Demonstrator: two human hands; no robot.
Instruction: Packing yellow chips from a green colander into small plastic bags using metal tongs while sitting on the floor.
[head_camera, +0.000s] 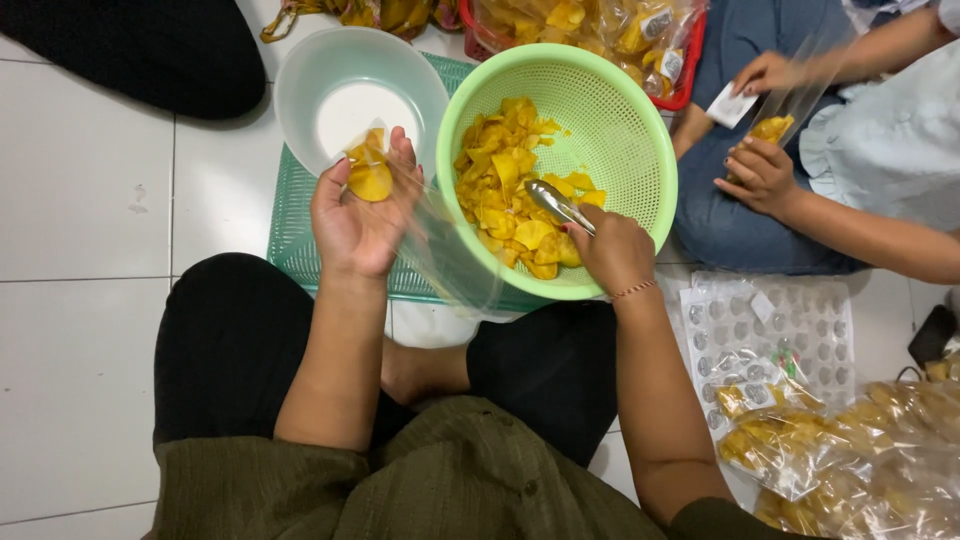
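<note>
My left hand (360, 215) holds a clear plastic bag (430, 225) with a few yellow chips (370, 175) in it, over the edge of a white bowl (300, 85). My right hand (612, 248) grips metal tongs (558, 205) that reach into a green colander basket (640, 130) full of yellow chips (510, 190). The bag hangs between the two hands, against the basket's left rim.
A green plastic tray (290, 215) lies under the bowl and basket on white tiles. Another person's hands (762, 175) at the right hold a bag with chips. Filled chip bags (830, 460) pile at the lower right, beside a sheet of small packets (790, 325). A red basket of bags (690, 70) stands at the top.
</note>
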